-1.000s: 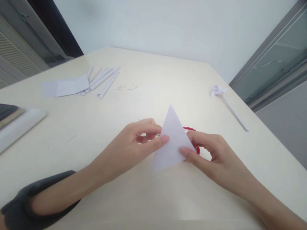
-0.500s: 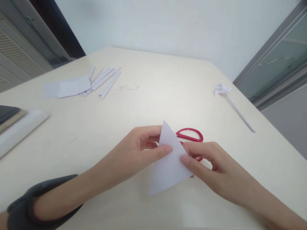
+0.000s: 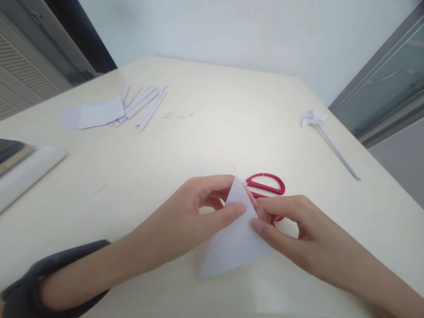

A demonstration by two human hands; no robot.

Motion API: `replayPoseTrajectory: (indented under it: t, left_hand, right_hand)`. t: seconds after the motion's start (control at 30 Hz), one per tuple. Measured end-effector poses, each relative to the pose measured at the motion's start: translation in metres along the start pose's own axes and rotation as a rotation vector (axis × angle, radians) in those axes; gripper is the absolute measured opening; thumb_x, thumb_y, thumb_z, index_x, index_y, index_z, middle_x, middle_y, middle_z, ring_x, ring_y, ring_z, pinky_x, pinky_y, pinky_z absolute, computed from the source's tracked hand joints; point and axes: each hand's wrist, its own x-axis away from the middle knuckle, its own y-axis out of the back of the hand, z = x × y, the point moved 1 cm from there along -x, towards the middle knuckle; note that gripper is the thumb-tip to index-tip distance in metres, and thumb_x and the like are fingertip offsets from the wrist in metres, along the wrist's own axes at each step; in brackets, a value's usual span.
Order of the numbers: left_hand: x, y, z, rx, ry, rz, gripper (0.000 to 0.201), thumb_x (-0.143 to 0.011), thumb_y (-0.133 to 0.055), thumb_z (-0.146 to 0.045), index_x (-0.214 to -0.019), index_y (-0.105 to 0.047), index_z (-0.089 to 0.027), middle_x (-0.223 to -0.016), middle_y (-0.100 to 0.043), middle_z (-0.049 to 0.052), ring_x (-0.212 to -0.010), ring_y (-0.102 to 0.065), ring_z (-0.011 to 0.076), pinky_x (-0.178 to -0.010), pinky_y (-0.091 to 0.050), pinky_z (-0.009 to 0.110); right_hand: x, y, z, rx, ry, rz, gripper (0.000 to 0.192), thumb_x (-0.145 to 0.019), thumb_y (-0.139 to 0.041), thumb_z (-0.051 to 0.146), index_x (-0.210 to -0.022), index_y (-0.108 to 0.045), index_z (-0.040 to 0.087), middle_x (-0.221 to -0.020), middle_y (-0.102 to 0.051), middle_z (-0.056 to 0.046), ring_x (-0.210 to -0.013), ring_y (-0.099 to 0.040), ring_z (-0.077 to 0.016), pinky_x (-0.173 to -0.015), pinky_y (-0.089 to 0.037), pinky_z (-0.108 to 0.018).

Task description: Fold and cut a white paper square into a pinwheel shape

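Paper triangle point(image 3: 233, 240) pinched near its upper point between both hands, just above the cream table point(image 3: 139, 176) and close to its near edge; lower corner at or almost at the tabletop, contact not resolvable. Left hand point(image 3: 195, 207) closed on the left edge of the sheet, thumb on the near face and forefinger curled over the apex, presumably to fix the point so the edges stay aligned. Right hand point(image 3: 291, 225) closed on the right edge, forefinger tip flat on the near face and thumb hidden behind the sheet, a grip suited to steadying or creasing the opposite side. Hands close together, fingertips nearly meeting at the apex. Left forearm extended diagonally from the lower left, dark sleeve point(image 3: 36, 282) pushed up toward the elbow, wrist straight, knuckles uppermost. Right forearm entering from the lower right, wrist slightly bent inward. Red-handled scissors point(image 3: 266, 185) flat on the table just behind the right hand, partly hidden by it, within easy reach. Rolled paper sticks point(image 3: 145, 106) and flat paper pieces point(image 3: 96, 115) grouped well apart at far left, apparently set aside as stock. Paper pinwheel point(image 3: 313, 118) on its long stick at far right. Stacked flat items point(image 3: 20, 165) at left edge, identity unclear.
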Motion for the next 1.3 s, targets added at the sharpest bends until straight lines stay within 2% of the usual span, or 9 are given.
replayPoseTrajectory:
  t: [0.1, 0.27, 0.47, 0.7, 0.9, 1.0, 1.1, 1.23, 1.3]
  left_hand:
    - [0.001, 0.000, 0.003, 0.045, -0.014, 0.024, 0.023, -0.090, -0.046, -0.024, -0.095, -0.068, -0.022, -0.098, -0.069, 0.001, -0.087, -0.063, 0.0155, -0.076, -0.048, 0.024]
    - [0.003, 0.000, 0.006, 0.095, 0.055, 0.039, 0.028, -0.092, -0.042, -0.027, -0.095, -0.069, -0.021, -0.086, -0.066, 0.001, -0.079, -0.062, 0.0167, -0.065, -0.047, 0.025]
    - [0.004, 0.000, 0.004, 0.069, 0.013, 0.029, 0.030, -0.092, -0.039, -0.025, -0.095, -0.069, -0.020, -0.087, -0.066, 0.001, -0.080, -0.060, 0.0166, -0.069, -0.046, 0.026]
    - [0.004, 0.000, -0.003, 0.023, -0.030, -0.035, 0.031, -0.091, -0.040, -0.019, -0.088, -0.071, -0.020, -0.091, -0.069, 0.000, -0.084, -0.060, 0.0160, -0.071, -0.044, 0.024]
    - [0.004, 0.003, -0.002, -0.006, -0.083, -0.106, 0.028, -0.090, -0.044, -0.019, -0.087, -0.071, -0.018, -0.084, -0.069, 0.000, -0.070, -0.055, 0.0120, -0.067, -0.044, 0.022]
    - [0.003, 0.003, 0.000, 0.009, -0.093, -0.100, 0.028, -0.091, -0.042, -0.024, -0.093, -0.070, -0.020, -0.087, -0.068, 0.000, -0.069, -0.054, 0.0114, -0.066, -0.044, 0.022]
    - [0.003, 0.002, 0.002, 0.064, -0.043, -0.057, 0.026, -0.090, -0.044, -0.029, -0.098, -0.068, -0.021, -0.083, -0.065, 0.000, -0.072, -0.055, 0.0135, -0.065, -0.044, 0.023]
    - [0.002, 0.001, 0.002, 0.154, 0.043, 0.009, 0.022, -0.088, -0.046, -0.026, -0.091, -0.066, -0.019, -0.085, -0.063, 0.001, -0.081, -0.058, 0.0178, -0.072, -0.045, 0.028]
    - [0.002, 0.001, 0.002, 0.165, 0.054, -0.008, 0.021, -0.088, -0.046, -0.027, -0.086, -0.065, -0.019, -0.084, -0.062, 0.001, -0.082, -0.059, 0.0184, -0.072, -0.045, 0.028]
  right_hand:
    - [0.002, -0.002, -0.002, 0.031, -0.030, 0.047, 0.026, -0.088, -0.046, 0.022, -0.062, -0.041, 0.019, -0.059, -0.045, 0.006, -0.057, -0.042, -0.0085, -0.053, -0.034, -0.021]
    - [0.006, -0.005, -0.005, 0.088, -0.054, 0.063, 0.027, -0.089, -0.045, 0.029, -0.064, -0.043, 0.020, -0.062, -0.048, 0.005, -0.059, -0.044, -0.0100, -0.051, -0.034, -0.021]
    - [0.005, -0.003, -0.007, 0.120, -0.054, 0.059, 0.027, -0.090, -0.043, 0.031, -0.066, -0.046, 0.020, -0.066, -0.051, 0.003, -0.063, -0.047, -0.0112, -0.051, -0.035, -0.021]
    - [0.002, -0.001, -0.007, 0.054, -0.046, 0.098, 0.029, -0.090, -0.043, 0.030, -0.063, -0.040, 0.019, -0.061, -0.046, 0.005, -0.057, -0.042, -0.0099, -0.052, -0.034, -0.022]
    - [0.001, -0.003, -0.008, 0.025, -0.040, 0.147, 0.029, -0.090, -0.044, 0.027, -0.062, -0.038, 0.019, -0.059, -0.043, 0.004, -0.055, -0.039, -0.0098, -0.050, -0.032, -0.023]
    - [0.001, -0.001, -0.007, 0.019, -0.053, 0.101, 0.029, -0.090, -0.045, 0.029, -0.063, -0.039, 0.019, -0.061, -0.044, 0.004, -0.058, -0.041, -0.0104, -0.053, -0.033, -0.024]
    - [0.000, 0.002, -0.006, -0.007, -0.054, 0.047, 0.032, -0.090, -0.045, 0.028, -0.061, -0.036, 0.019, -0.061, -0.042, 0.004, -0.060, -0.041, -0.0106, -0.056, -0.033, -0.024]
    - [-0.002, 0.007, -0.007, -0.124, -0.055, 0.019, 0.029, -0.091, -0.043, 0.029, -0.064, -0.041, 0.019, -0.064, -0.043, 0.003, -0.062, -0.041, -0.0111, -0.056, -0.033, -0.024]
    - [-0.002, 0.009, -0.008, -0.207, -0.064, 0.023, 0.027, -0.091, -0.044, 0.031, -0.068, -0.044, 0.019, -0.067, -0.045, 0.003, -0.063, -0.042, -0.0113, -0.057, -0.033, -0.024]
